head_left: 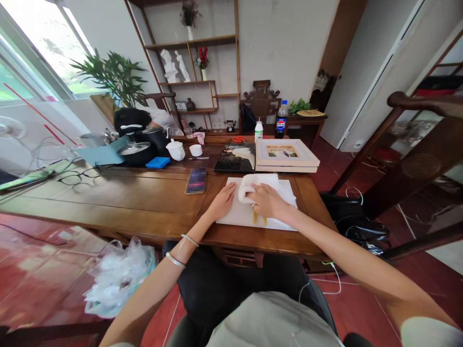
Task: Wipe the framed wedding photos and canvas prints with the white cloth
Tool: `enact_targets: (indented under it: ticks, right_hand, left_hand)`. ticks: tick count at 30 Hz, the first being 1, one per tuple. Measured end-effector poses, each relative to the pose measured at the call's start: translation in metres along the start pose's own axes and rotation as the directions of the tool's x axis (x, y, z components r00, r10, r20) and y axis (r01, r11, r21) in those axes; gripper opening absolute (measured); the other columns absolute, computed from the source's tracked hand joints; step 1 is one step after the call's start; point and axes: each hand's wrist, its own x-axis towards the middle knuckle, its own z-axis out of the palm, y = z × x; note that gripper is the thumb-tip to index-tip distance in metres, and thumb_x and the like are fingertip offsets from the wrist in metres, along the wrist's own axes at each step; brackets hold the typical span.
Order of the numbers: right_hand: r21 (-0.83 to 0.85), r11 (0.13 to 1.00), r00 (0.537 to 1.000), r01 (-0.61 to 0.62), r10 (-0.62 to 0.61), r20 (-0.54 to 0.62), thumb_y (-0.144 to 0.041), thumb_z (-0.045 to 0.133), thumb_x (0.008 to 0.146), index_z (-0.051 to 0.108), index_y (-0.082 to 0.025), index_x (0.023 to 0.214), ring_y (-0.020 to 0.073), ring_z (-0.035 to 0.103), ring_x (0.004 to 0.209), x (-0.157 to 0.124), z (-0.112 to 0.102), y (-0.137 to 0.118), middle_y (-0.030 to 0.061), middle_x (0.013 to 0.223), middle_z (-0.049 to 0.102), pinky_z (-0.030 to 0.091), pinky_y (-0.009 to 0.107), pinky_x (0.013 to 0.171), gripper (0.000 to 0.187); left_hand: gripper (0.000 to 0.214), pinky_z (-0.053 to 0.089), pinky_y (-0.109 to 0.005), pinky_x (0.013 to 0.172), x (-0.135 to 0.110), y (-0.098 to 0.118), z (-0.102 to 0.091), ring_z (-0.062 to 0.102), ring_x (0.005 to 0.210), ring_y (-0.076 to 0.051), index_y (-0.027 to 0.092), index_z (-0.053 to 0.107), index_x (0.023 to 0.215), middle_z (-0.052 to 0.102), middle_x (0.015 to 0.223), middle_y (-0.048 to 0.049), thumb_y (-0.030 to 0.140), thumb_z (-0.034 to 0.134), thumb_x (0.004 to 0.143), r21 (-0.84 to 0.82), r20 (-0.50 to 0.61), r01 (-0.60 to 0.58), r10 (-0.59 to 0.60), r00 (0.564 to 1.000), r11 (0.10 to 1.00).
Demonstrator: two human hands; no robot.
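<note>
Clerk: Head view. Item one?

Keeper: White board [233, 213], one. Lies flat on the wooden table [152, 195], near its front edge, before the seated wearer.

Clerk: Item two?

Keeper: White wad [246, 186], one, soft; paper or cloth, cannot tell. Rolled at its left end, located over the board. Right hand [268, 200]: fingers curled, grasping it.

Clerk: Left hand [222, 201]?

Keeper: Grasping nothing. Fingers extended over the board's left edge, apart from the wad.

Clerk: Item three?

Keeper: Yellowish strips [255, 219], two, just below the right hand; upper ends hidden, material uncertain.

Clerk: Adjacent stock?

Keeper: Phone [196, 180], left of the board. White-framed picture [287, 150], beyond it.

Clerk: Step in hand?

Keeper: Judged: handling the wad on the board, folding or wiping, unsettled by one frame.

Clerk: Next move calls for?

Keeper: Judged: a firm right grasp, the left hand steadying the board, and care around the strips.
</note>
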Motion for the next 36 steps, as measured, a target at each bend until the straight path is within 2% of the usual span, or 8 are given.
enact_targets:
  ticks: [5,14,17,22,25,28,32,36]
  right_hand:
    - [-0.042,0.999,1.0,0.0,0.0,-0.018,-0.013,0.048,0.078,0.066,-0.011,0.105,0.0323,0.047,0.119,0.008,0.01,-0.008,0.019,0.112,0.063,0.031,0.046,0.1,0.032]
    - [-0.003,0.965,0.964,0.264,-0.264,-0.04,-0.022,0.053,0.078,0.068,-0.01,0.101,0.036,0.044,0.123,-0.06,-0.007,-0.068,0.0242,0.127,0.054,0.023,0.048,0.106,0.03]
    - [0.093,0.963,0.967,0.254,-0.254,-0.022,-0.022,0.054,0.076,0.066,-0.014,0.105,0.0316,0.042,0.126,-0.059,-0.01,-0.057,0.0199,0.126,0.056,0.024,0.048,0.106,0.032]
    - [0.061,0.997,0.998,0.056,-0.058,0.018,-0.018,0.051,0.077,0.064,-0.016,0.109,0.0264,0.05,0.117,-0.018,-0.002,-0.012,0.0153,0.117,0.062,0.031,0.042,0.101,0.035]
    - [0.009,1.0,0.999,-0.028,0.028,0.018,-0.017,0.047,0.08,0.062,-0.013,0.113,0.0289,0.049,0.118,0.012,0.005,0.008,0.0165,0.114,0.063,0.033,0.044,0.098,0.036]
    - [-0.025,0.997,0.998,-0.067,0.067,0.007,-0.015,0.045,0.081,0.06,-0.012,0.114,0.0329,0.043,0.122,0.024,0.01,0.009,0.0181,0.116,0.062,0.03,0.05,0.099,0.036]
    - [-0.056,0.997,0.999,-0.051,0.052,0.01,-0.013,0.045,0.081,0.062,-0.011,0.113,0.0363,0.036,0.128,0.002,0.008,-0.021,0.0205,0.129,0.053,0.024,0.052,0.103,0.035]
    - [0.008,0.997,0.996,0.08,-0.08,0.037,-0.015,0.047,0.081,0.064,-0.012,0.111,0.0353,0.036,0.129,-0.04,-0.01,-0.053,0.0199,0.131,0.052,0.025,0.05,0.104,0.034]
  left_hand:
    - [0.045,0.026,-0.041,0.114,0.0,-0.001,0.001,0.037,0.134,-0.023,0.005,0.049,0.129,0.045,0.141,-0.0164,0.023,0.033,0.091,-0.006,-0.001,0.002,-0.002,1.0,1.0]
    - [0.044,0.029,-0.04,0.113,0.0,-0.002,0.001,0.039,0.133,-0.021,0.008,0.051,0.129,0.046,0.14,-0.0145,0.021,0.034,0.09,-0.01,-0.025,-0.038,0.037,0.999,0.999]
    - [0.044,0.029,-0.041,0.113,0.0,-0.002,0.0,0.039,0.133,-0.022,0.01,0.05,0.129,0.045,0.141,-0.0134,0.021,0.035,0.09,-0.018,-0.018,-0.035,0.035,0.999,0.999]
    - [0.043,0.027,-0.043,0.114,0.0,-0.002,0.001,0.037,0.134,-0.022,0.012,0.049,0.13,0.045,0.141,-0.012,0.021,0.034,0.091,-0.007,-0.014,-0.014,0.014,1.0,1.0]
    - [0.044,0.026,-0.042,0.114,0.0,-0.002,0.001,0.037,0.134,-0.022,0.011,0.049,0.13,0.045,0.141,-0.013,0.022,0.033,0.091,0.0,-0.003,-0.01,0.01,1.0,1.0]
    - [0.044,0.026,-0.041,0.114,0.0,-0.002,0.001,0.037,0.134,-0.022,0.011,0.049,0.13,0.045,0.141,-0.0123,0.021,0.033,0.091,0.001,-0.011,-0.014,0.014,1.0,1.0]
    - [0.044,0.027,-0.042,0.114,0.0,-0.004,0.002,0.037,0.134,-0.022,0.01,0.05,0.13,0.045,0.141,-0.0134,0.021,0.034,0.09,-0.004,-0.012,-0.01,0.01,1.0,1.0]
    - [0.044,0.028,-0.04,0.113,0.0,-0.003,0.003,0.039,0.133,-0.022,0.008,0.051,0.128,0.046,0.14,-0.015,0.02,0.033,0.09,0.003,-0.041,-0.019,0.019,0.999,1.0]
